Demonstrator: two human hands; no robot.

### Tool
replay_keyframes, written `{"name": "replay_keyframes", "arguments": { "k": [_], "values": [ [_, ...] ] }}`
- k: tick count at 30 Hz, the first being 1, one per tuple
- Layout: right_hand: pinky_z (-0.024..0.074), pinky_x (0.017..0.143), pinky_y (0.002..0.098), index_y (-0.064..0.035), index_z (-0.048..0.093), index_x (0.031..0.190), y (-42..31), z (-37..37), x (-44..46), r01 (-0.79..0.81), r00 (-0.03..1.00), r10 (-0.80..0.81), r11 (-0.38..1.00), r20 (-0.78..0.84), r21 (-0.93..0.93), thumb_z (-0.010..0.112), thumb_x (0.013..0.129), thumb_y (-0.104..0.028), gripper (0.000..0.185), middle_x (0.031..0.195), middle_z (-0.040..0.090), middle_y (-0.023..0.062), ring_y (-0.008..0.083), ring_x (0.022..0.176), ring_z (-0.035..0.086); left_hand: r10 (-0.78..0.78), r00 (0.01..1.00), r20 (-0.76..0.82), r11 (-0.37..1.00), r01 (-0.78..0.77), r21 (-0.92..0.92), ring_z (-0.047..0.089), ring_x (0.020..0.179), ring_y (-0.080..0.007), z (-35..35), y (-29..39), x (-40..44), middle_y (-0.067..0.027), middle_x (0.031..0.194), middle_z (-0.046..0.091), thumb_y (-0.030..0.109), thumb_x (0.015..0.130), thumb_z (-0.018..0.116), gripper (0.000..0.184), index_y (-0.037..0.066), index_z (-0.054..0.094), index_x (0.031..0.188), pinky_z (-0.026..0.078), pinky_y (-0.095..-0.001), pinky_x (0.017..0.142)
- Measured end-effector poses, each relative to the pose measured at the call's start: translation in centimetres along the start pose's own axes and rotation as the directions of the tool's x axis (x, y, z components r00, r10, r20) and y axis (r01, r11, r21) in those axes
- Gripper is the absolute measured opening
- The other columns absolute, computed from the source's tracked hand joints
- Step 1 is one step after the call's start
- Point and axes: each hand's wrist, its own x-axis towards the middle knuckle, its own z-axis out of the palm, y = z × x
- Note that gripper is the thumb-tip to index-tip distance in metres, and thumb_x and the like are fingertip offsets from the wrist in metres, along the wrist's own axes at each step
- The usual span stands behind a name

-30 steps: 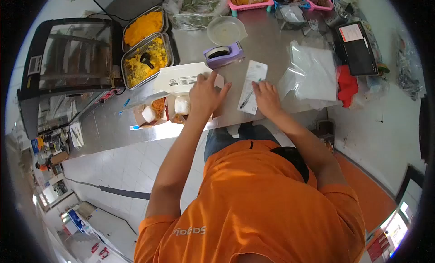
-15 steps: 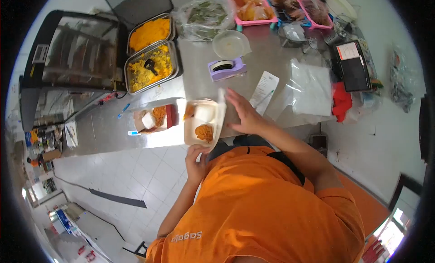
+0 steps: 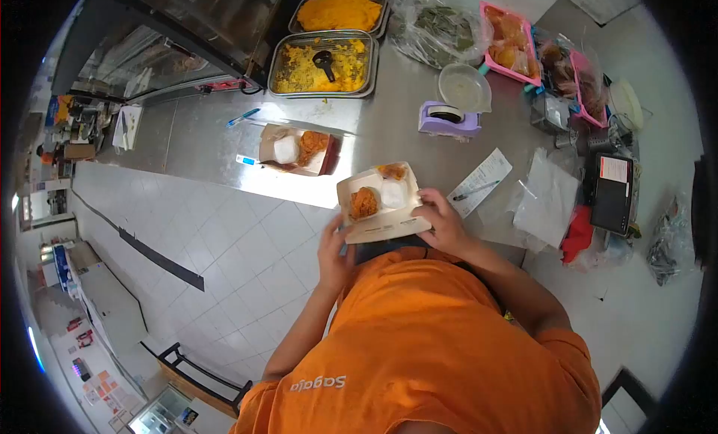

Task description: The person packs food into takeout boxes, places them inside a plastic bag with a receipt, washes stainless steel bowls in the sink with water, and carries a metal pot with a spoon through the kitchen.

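My left hand (image 3: 334,245) grips the left side of an open paper food box (image 3: 385,228) at the counter's front edge. On the box's right corner, my right hand (image 3: 443,223) is closed. Inside lie a piece of fried chicken (image 3: 363,203), a white wrapped portion (image 3: 393,194) and a smaller orange-brown piece (image 3: 392,171) at the back. A second open box (image 3: 327,159) sits on the counter to the left, also with fried chicken (image 3: 312,145) and a white portion (image 3: 285,150).
Behind are two metal trays of yellow food (image 3: 321,64), a bag of green leaves (image 3: 437,30) and a purple tape dispenser (image 3: 449,121). To the right lie a receipt (image 3: 482,181) with a pen, plastic bags (image 3: 548,198) and a tablet (image 3: 612,195). A glass display case (image 3: 194,41) stands at left.
The held box has turned, its lid flap swinging from the right side to the front. My right hand, previously spread beside the box, now grips its corner. The view has shifted left.
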Motion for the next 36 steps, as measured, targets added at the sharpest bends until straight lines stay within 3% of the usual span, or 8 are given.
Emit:
{"name": "replay_keyframes", "arguments": {
  "k": [3,6,14,18,23,30,33,36],
  "values": [
    [0.0532,0.093,0.0427,-0.0091,0.061,0.116,0.3,0.9,0.1,-0.339,0.924,0.342,0.939,-0.168,0.048,0.082,0.081,-0.021,0.043,0.133,0.047,0.017,0.0343,0.111,0.06,-0.367,0.909,-0.195,0.922,0.329,-0.205,0.061,0.124,-0.0307,1.6,-1.6,-1.0,-0.0201,0.139,0.054,-0.006,0.086,0.072,0.048,0.0,0.053,0.13,0.055,-0.0377,0.099],
    [0.0514,0.095,0.0412,-0.0046,0.06,0.113,1.1,1.1,2.2,-0.502,0.851,0.524,0.831,-0.037,0.239,0.077,0.084,-0.018,0.036,0.124,0.055,0.0166,0.0321,0.112,0.062,-0.686,0.724,0.063,0.494,0.528,-0.69,0.058,0.126,-0.0253,2.0,-1.8,1.2,-0.0154,0.141,0.051,0.002,0.095,0.07,0.045,0.003,0.052,0.136,0.052,-0.0373,0.103],
    [0.0507,0.099,0.0412,-0.0051,0.059,0.126,-0.4,-1.0,0.2,-0.251,0.957,0.249,0.968,-0.15,0.003,0.073,0.08,-0.003,0.048,0.138,0.05,0.021,0.0334,0.12,0.06,-0.519,0.844,0.133,0.547,0.448,-0.708,0.047,0.138,-0.0248,1.8,-1.3,1.5,-0.0163,0.148,0.047,-0.007,0.095,0.062,0.05,0.004,0.046,0.141,0.05,-0.0362,0.105],
    [0.0503,0.101,0.032,-0.0026,0.052,0.129,1.3,1.7,-2.7,-0.362,0.747,0.613,0.7,-0.258,0.615,0.064,0.088,0.008,0.044,0.137,0.05,0.0167,0.0254,0.119,0.061,-0.461,0.886,0.041,0.58,0.336,-0.742,0.049,0.137,-0.0294,2.4,-1.1,-0.1,-0.0191,0.156,0.039,-0.011,0.093,0.062,0.057,0.005,0.043,0.144,0.046,-0.0411,0.111],
    [0.0495,0.102,0.0309,-0.0026,0.056,0.127,10.0,4.8,0.1,-0.388,0.877,0.479,0.684,0.02,0.618,0.059,0.09,0.014,0.04,0.122,0.062,0.0065,0.0157,0.115,0.061,-0.526,0.842,0.12,0.557,0.447,-0.699,0.052,0.135,-0.0255,1.5,-0.7,0.4,-0.0167,0.149,0.049,-0.003,0.096,0.062,0.061,0.003,0.038,0.152,0.047,-0.0392,0.109],
    [0.0511,0.078,0.0291,-0.0049,0.067,0.101,8.0,4.5,3.3,-0.647,0.68,0.725,0.523,0.109,0.555,0.073,0.094,-0.013,0.012,0.087,0.066,0.0022,0.0136,0.084,0.062,-0.457,0.868,0.197,0.582,0.459,-0.672,0.051,0.134,-0.0257,1.6,-0.9,1.9,-0.0186,0.144,0.053,0.001,0.098,0.062,0.06,0.002,0.036,0.152,0.037,-0.0388,0.116],
    [0.054,0.084,0.0329,-0.0058,0.064,0.116,13.3,8.8,1.5,-0.581,0.64,0.763,0.406,0.088,0.705,0.076,0.089,-0.012,0.03,0.109,0.066,0.009,0.0171,0.099,0.063,-0.449,0.854,0.262,0.478,0.478,-0.737,0.052,0.133,-0.026,1.4,-0.9,2.4,-0.0194,0.143,0.055,0.003,0.098,0.064,0.06,0.003,0.036,0.152,0.038,-0.0392,0.115],
    [0.0537,0.092,0.0363,-0.0074,0.054,0.135,8.5,3.3,0.1,-0.251,0.907,0.384,0.824,-0.174,0.508,0.077,0.084,-0.009,0.056,0.131,0.054,0.0153,0.0233,0.116,0.057,-0.429,0.853,0.297,0.502,0.498,-0.707,0.055,0.129,-0.0256,1.4,-1.4,3.0,-0.0192,0.139,0.058,0.004,0.098,0.065,0.06,0.004,0.037,0.151,0.04,-0.0396,0.114]
  ]
}}
